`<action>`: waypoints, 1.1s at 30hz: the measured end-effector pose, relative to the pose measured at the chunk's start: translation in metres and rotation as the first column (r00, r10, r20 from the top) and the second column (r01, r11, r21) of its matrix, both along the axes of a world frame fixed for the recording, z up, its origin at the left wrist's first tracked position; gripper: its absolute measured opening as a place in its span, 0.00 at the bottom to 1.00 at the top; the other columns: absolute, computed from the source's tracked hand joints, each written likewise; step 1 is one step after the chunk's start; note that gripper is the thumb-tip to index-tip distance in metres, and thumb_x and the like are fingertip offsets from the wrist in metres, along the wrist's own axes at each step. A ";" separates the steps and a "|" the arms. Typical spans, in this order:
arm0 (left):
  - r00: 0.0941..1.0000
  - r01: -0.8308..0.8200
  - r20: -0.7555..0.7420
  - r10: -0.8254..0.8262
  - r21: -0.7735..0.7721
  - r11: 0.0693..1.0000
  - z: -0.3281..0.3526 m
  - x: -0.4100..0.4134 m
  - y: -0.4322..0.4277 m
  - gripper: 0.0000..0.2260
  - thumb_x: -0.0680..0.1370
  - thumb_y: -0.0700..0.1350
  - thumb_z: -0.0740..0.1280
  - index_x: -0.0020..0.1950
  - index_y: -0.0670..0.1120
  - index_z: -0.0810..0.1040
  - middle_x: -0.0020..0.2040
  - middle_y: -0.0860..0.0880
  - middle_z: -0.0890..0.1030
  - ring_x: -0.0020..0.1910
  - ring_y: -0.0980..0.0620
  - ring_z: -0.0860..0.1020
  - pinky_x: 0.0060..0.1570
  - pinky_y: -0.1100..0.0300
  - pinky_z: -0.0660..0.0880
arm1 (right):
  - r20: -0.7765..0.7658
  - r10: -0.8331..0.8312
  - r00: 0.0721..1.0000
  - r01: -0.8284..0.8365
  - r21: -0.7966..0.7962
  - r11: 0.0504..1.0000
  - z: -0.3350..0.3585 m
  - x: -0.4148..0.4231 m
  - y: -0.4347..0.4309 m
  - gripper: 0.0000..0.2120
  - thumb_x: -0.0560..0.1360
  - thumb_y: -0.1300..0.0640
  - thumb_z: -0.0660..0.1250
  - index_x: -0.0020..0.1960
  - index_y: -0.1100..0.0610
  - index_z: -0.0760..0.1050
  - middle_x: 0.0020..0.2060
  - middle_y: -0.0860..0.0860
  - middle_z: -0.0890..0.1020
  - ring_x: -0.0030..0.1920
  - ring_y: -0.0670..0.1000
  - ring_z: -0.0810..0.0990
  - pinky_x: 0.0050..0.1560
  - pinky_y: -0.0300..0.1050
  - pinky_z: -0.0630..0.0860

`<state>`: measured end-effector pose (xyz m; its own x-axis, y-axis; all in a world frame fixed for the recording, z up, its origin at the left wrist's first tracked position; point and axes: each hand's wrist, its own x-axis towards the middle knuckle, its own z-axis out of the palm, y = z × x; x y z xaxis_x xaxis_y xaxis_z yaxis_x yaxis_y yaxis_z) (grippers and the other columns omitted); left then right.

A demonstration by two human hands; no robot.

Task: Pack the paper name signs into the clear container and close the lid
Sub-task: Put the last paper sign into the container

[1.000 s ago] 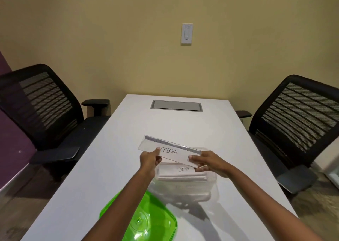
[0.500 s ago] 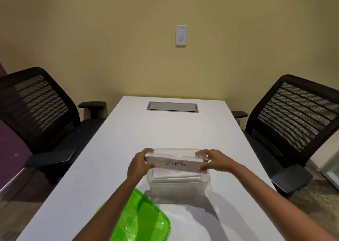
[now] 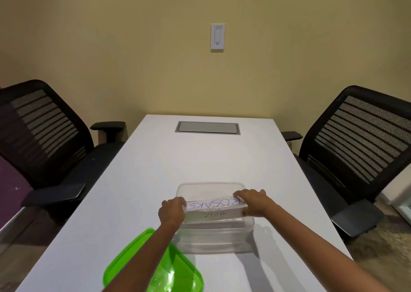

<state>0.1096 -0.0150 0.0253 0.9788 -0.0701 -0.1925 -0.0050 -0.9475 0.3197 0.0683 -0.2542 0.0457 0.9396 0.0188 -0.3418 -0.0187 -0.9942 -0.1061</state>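
Observation:
A clear plastic container [image 3: 214, 238] stands on the white table [image 3: 133, 191] in front of me. A folded white paper name sign [image 3: 214, 214] with handwriting on two faces lies across the container's opening. My left hand [image 3: 172, 210] grips its left end and my right hand [image 3: 252, 202] grips its right end. More paper shows beneath it inside the container. The green translucent lid [image 3: 153, 269] lies flat on the table at the near left, partly hidden by my left forearm.
Black mesh office chairs stand at the left [image 3: 44, 140] and right [image 3: 360, 154] sides of the table. A grey cable hatch [image 3: 208, 127] is set in the table's far end. A wall switch [image 3: 217, 37] is on the yellow wall.
The sign came down from above the table onto the container's opening and rolled, so a second written face now shows. Both hands kept hold of its ends.

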 end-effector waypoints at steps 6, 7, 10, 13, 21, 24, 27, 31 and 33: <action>0.995 0.064 0.057 -0.083 0.272 0.960 -0.009 0.005 -0.012 0.15 0.78 0.38 0.57 0.61 0.48 0.75 0.61 0.47 0.80 0.65 0.45 0.70 0.58 0.57 0.71 | 0.018 0.115 0.993 -0.106 -0.256 0.961 -0.030 0.007 0.007 0.23 0.71 0.54 0.67 0.64 0.55 0.68 0.61 0.54 0.78 0.65 0.56 0.69 0.62 0.54 0.63; 0.991 0.086 0.067 -0.113 0.314 0.946 -0.011 0.004 -0.014 0.14 0.78 0.37 0.57 0.60 0.47 0.75 0.60 0.47 0.81 0.65 0.45 0.70 0.58 0.57 0.71 | 0.014 0.127 0.992 -0.119 -0.266 0.957 -0.034 0.008 0.008 0.22 0.71 0.55 0.67 0.64 0.55 0.68 0.60 0.54 0.78 0.65 0.56 0.69 0.62 0.53 0.63; 0.981 0.142 0.068 -0.184 0.401 0.905 -0.020 0.002 -0.018 0.14 0.77 0.37 0.58 0.60 0.46 0.76 0.58 0.47 0.82 0.65 0.45 0.69 0.58 0.58 0.69 | -0.019 0.153 0.988 -0.153 -0.280 0.948 -0.044 0.009 0.009 0.21 0.71 0.56 0.67 0.63 0.56 0.70 0.60 0.53 0.79 0.64 0.56 0.69 0.62 0.52 0.63; 0.970 0.181 0.070 -0.233 0.428 0.886 -0.028 0.000 -0.019 0.14 0.77 0.35 0.58 0.57 0.44 0.78 0.57 0.46 0.83 0.65 0.44 0.68 0.58 0.57 0.68 | -0.049 0.162 0.986 -0.169 -0.283 0.944 -0.049 0.010 0.011 0.19 0.72 0.56 0.65 0.62 0.56 0.70 0.60 0.53 0.79 0.64 0.56 0.69 0.63 0.52 0.63; 0.948 0.251 0.089 -0.306 0.382 0.890 -0.031 -0.002 -0.010 0.14 0.75 0.31 0.57 0.54 0.41 0.79 0.53 0.45 0.84 0.65 0.43 0.68 0.48 0.57 0.61 | -0.093 0.180 0.979 -0.200 -0.298 0.933 -0.055 0.013 0.017 0.18 0.74 0.56 0.61 0.64 0.55 0.69 0.59 0.55 0.80 0.65 0.55 0.68 0.66 0.52 0.60; 0.944 0.255 0.094 -0.317 0.403 0.879 -0.031 -0.002 -0.008 0.15 0.76 0.31 0.56 0.54 0.41 0.79 0.53 0.44 0.83 0.64 0.43 0.68 0.46 0.57 0.59 | -0.105 0.178 0.978 -0.202 -0.304 0.931 -0.054 0.013 0.017 0.18 0.75 0.56 0.60 0.65 0.55 0.68 0.59 0.55 0.80 0.66 0.55 0.68 0.67 0.52 0.59; 0.939 0.246 0.119 -0.322 0.420 0.873 -0.021 -0.009 -0.007 0.10 0.74 0.34 0.62 0.49 0.42 0.82 0.48 0.46 0.84 0.60 0.45 0.73 0.50 0.57 0.69 | -0.118 0.177 0.977 -0.206 -0.310 0.928 -0.054 0.011 0.018 0.19 0.75 0.57 0.60 0.66 0.55 0.68 0.61 0.55 0.79 0.68 0.55 0.67 0.68 0.52 0.58; 0.876 0.258 0.277 -0.396 0.424 0.868 -0.011 -0.015 -0.006 0.16 0.36 0.40 0.80 0.12 0.45 0.73 0.13 0.54 0.72 0.24 0.52 0.79 0.23 0.71 0.68 | -0.141 0.175 0.974 -0.210 -0.293 0.933 -0.056 0.009 0.022 0.18 0.77 0.56 0.60 0.67 0.52 0.70 0.65 0.53 0.77 0.70 0.55 0.66 0.71 0.53 0.56; 0.859 0.261 0.309 -0.408 0.419 0.869 -0.013 -0.016 -0.004 0.17 0.34 0.39 0.80 0.11 0.45 0.72 0.13 0.53 0.71 0.23 0.51 0.78 0.22 0.72 0.68 | -0.139 0.171 0.975 -0.203 -0.264 0.943 -0.057 0.007 0.023 0.18 0.78 0.57 0.60 0.67 0.51 0.71 0.66 0.52 0.77 0.69 0.54 0.69 0.71 0.53 0.56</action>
<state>0.0933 -0.0193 0.0121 0.9073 -0.4060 0.1090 -0.3926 -0.9111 -0.1259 0.0753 -0.2311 -0.0109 0.8833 0.0806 -0.4618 0.1740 -0.9711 0.1636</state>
